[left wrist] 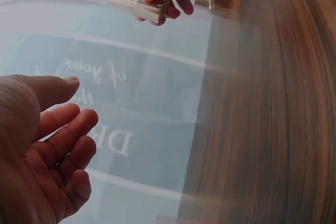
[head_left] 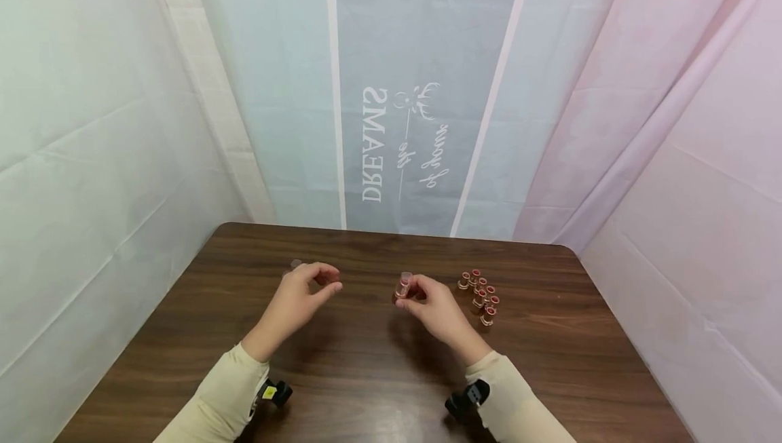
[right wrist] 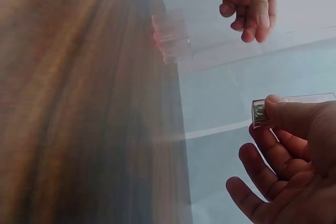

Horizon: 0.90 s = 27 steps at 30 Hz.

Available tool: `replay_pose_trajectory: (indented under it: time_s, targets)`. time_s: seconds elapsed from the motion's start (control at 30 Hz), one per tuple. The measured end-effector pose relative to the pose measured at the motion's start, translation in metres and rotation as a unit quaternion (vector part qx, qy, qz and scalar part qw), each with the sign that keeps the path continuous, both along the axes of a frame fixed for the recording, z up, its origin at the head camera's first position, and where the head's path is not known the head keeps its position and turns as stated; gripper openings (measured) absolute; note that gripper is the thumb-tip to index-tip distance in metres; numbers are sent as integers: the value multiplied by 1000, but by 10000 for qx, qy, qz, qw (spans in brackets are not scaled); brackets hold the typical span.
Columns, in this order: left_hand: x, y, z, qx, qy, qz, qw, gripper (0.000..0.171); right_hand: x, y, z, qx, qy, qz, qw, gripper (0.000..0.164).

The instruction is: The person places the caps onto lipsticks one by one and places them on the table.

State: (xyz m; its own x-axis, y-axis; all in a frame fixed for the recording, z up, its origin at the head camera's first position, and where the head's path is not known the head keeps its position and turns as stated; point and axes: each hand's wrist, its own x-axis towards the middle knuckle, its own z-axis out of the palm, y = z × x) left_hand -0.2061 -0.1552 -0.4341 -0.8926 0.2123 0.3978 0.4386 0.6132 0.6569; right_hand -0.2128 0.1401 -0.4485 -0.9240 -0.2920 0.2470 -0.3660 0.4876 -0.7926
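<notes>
Currently the right hand [head_left: 436,306] pinches a clear-capped lipstick tube [head_left: 402,287], cap up, at its nine o'clock above the wooden table [head_left: 379,368]. Uncapped lipstick tubes [head_left: 480,298] cluster at its three. The left hand's [head_left: 296,300] fingers curve loosely, thumb apart; blurred clear-topped pieces [head_left: 296,264] stand at its twelve.

Dark wood-grain table [head_left: 373,368] before you, rounded far corners.
At your one o'clock, close cluster of upright gold-coloured, red-topped tubes [head_left: 479,300]; at your eleven o'clock, clear pieces [right wrist: 170,27], tinged reddish at the base.
</notes>
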Motion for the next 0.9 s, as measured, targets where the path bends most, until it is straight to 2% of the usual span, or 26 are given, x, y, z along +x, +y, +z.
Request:
replay_pose_trajectory:
  time_s: [0.1,0.33,0.5,0.6,0.8,0.9]
  targets:
    - [-4,-9,3,25,-100,109,9999,20,-18,-8,1,126,-168,-37,9998,15]
    - [-14,-34,9,415,-779,160,9960,18,-64,-32,-6,356,-269,-111,9989,17]
    - [-19,-52,13,56,-612,442,9971,17,-91,-54,-19,454,-304,-269,9981,17]
    - [-18,-57,13,-42,-599,547,9967,15,-101,-65,-27,666,-409,-278,9966,19]
    - [-17,-59,13,-109,-812,461,9956,19,-112,-78,-36,970,-730,-421,9917,20]
    - [-18,-60,15,-76,-892,479,9948,20,-118,-82,-37,1073,-664,-576,9903,21]
